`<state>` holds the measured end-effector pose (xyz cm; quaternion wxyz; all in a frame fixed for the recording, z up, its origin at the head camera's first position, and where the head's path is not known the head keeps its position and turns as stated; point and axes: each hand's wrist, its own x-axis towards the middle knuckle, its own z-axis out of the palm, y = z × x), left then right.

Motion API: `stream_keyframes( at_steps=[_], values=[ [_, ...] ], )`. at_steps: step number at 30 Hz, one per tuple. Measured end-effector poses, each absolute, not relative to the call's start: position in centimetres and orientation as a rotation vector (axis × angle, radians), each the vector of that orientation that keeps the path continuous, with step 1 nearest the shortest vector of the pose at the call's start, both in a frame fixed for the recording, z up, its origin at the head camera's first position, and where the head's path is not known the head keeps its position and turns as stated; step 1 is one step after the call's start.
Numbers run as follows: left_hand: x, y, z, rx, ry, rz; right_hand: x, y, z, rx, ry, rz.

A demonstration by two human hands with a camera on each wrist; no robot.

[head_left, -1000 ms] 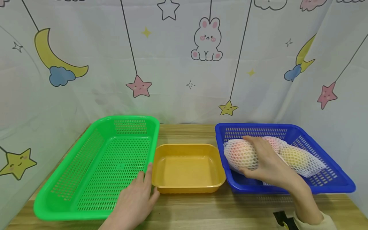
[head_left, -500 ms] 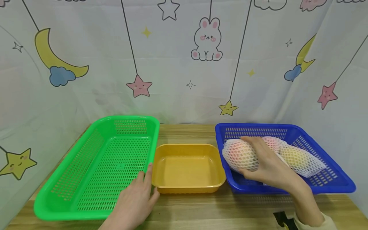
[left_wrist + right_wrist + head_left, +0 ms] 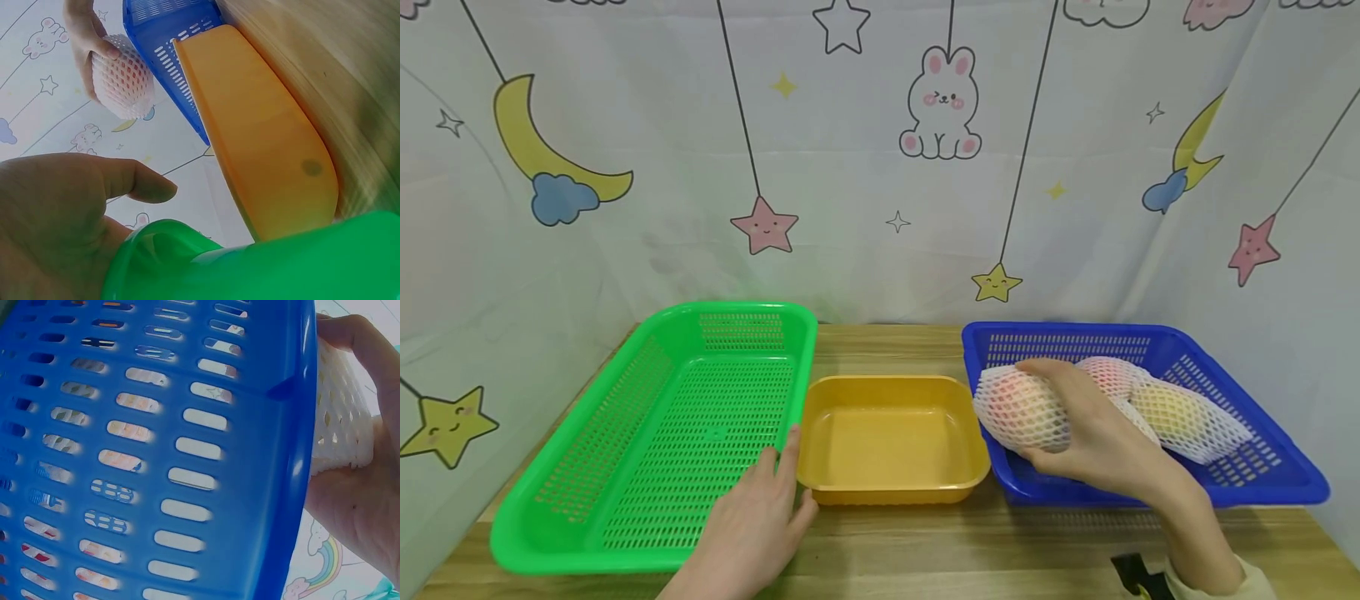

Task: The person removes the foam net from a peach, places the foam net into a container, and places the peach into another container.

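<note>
My right hand grips a reddish-yellow round fruit in a white foam net; the kind of fruit is unclear. It is at the left side of the blue basket, and in the left wrist view the netted fruit shows raised above that basket's rim. A yellow netted fruit and a pink one lie in the basket, partly behind my right hand. My left hand rests with extended fingers on the right rim of the green basket. The right wrist view mostly shows the blue basket's slotted side.
Between the two baskets stands a yellow bin with nothing in it, close against both. All three stand on a wooden table. Behind them hangs a printed white curtain.
My right hand has shifted slightly left with the netted fruit, toward the blue basket's left rim. My left hand has stayed in place.
</note>
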<state>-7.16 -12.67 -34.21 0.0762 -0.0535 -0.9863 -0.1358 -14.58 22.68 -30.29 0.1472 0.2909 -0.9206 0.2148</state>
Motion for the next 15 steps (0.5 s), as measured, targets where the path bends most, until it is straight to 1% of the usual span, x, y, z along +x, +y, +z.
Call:
stream_keyframes(
  at_steps=[15],
  values=[
    [-6.80, -12.65, -33.40, -0.168, -2.946, -0.459, -14.21, 21.86, -30.35, 0.890, -2.646, 0.669]
  ],
)
